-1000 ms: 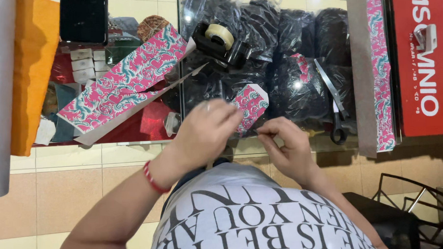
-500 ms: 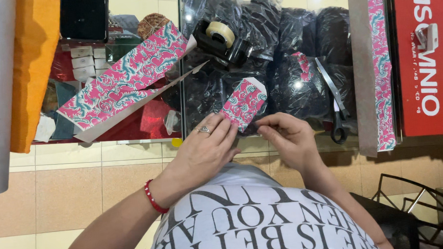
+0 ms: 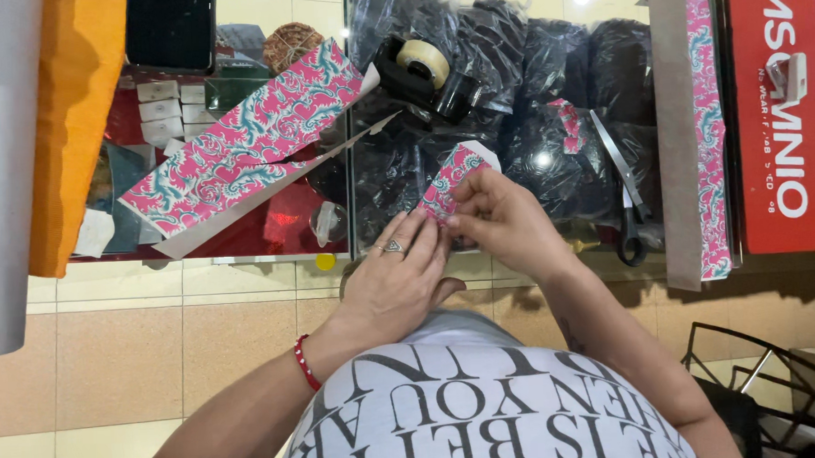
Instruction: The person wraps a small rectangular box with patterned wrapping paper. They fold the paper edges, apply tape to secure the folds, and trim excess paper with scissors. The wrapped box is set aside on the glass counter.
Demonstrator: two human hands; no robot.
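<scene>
A small box wrapped in pink and teal patterned paper (image 3: 449, 181) lies on the glass counter (image 3: 273, 257) in front of me. My right hand (image 3: 502, 218) pinches its near end between thumb and fingers. My left hand (image 3: 396, 284), with a ring on one finger and a red bracelet at the wrist, rests flat beside it, fingertips touching the box's lower edge.
A long cut sheet of the same patterned paper (image 3: 242, 149) lies to the left. A black tape dispenser (image 3: 425, 70) sits behind the box. Scissors (image 3: 625, 194) lie to the right beside a paper roll (image 3: 688, 129). A wire rack (image 3: 774, 388) stands low right.
My left hand has slid down from on top of the wrapped box to its near edge. My right hand has moved up and taken the box's end.
</scene>
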